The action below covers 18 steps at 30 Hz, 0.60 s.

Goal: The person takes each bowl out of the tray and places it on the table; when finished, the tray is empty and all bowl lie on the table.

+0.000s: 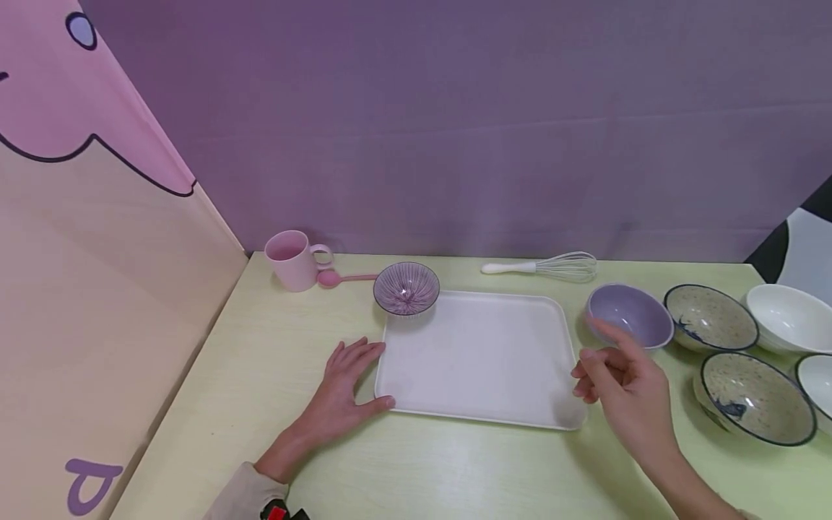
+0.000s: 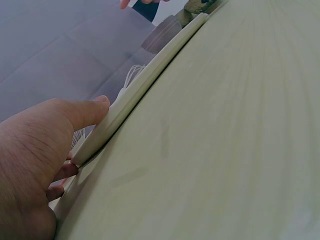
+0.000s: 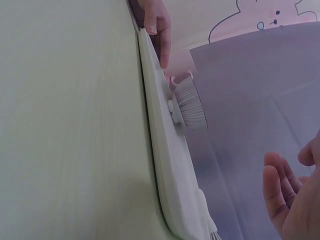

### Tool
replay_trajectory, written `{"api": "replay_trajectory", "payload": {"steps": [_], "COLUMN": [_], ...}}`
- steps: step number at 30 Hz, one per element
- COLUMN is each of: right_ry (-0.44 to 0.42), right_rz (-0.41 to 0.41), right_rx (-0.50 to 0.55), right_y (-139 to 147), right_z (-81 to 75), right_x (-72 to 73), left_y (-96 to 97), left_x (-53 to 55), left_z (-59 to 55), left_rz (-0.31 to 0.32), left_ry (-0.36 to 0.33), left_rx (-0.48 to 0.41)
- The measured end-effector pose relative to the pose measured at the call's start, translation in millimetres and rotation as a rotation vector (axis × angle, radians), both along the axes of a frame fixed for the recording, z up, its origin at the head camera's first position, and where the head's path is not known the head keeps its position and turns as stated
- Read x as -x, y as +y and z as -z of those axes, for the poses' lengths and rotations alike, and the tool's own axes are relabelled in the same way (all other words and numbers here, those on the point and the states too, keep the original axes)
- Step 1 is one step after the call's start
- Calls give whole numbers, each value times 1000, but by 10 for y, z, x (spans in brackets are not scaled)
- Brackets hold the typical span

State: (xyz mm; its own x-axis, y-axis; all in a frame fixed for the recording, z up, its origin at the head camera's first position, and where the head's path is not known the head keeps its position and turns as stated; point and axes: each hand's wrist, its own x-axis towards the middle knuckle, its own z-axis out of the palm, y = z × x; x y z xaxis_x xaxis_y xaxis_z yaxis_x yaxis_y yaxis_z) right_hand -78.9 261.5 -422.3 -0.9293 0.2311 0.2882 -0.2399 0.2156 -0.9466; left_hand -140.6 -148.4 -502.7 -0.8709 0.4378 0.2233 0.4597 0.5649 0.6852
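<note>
A white rectangular tray (image 1: 481,361) lies on the table. My left hand (image 1: 344,390) touches its near left corner, thumb on the front rim and fingers along the left side; the left wrist view shows the thumb (image 2: 90,112) against the rim. A small bowl with purple stripes (image 1: 406,290) stands at the tray's back left corner. Above the tray's right edge is my right hand (image 1: 627,390), fingers loosely bent and holding nothing. Just behind it sits a plain purple bowl (image 1: 640,318), partly covered by the index finger in the head view.
At the back left stand a pink mug (image 1: 295,263) and a pink spoon (image 1: 329,279). A white-handled whisk (image 1: 542,268) lies behind the tray. To the right are speckled bowls (image 1: 711,315) and white bowls (image 1: 793,318). A purple cloth wall (image 1: 455,144) closes off the back.
</note>
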Motion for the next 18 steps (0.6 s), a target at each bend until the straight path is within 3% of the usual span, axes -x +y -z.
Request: {"api": "replay_trajectory", "payload": {"steps": [6, 14, 18], "right_ry": [-39, -12, -16], "right_rz": [-36, -107, -130], "right_rx": [-102, 52, 71], "right_y": [-143, -312, -400], "right_z": [-53, -6, -6], "right_x": [97, 254, 339], "left_y": [6, 4, 0], "left_x": [-1, 7, 5], "left_z": [-17, -18, -2], "left_rz": [0, 0, -2], "left_ry": [0, -11, -10], "left_rx": [11, 19, 16]}}
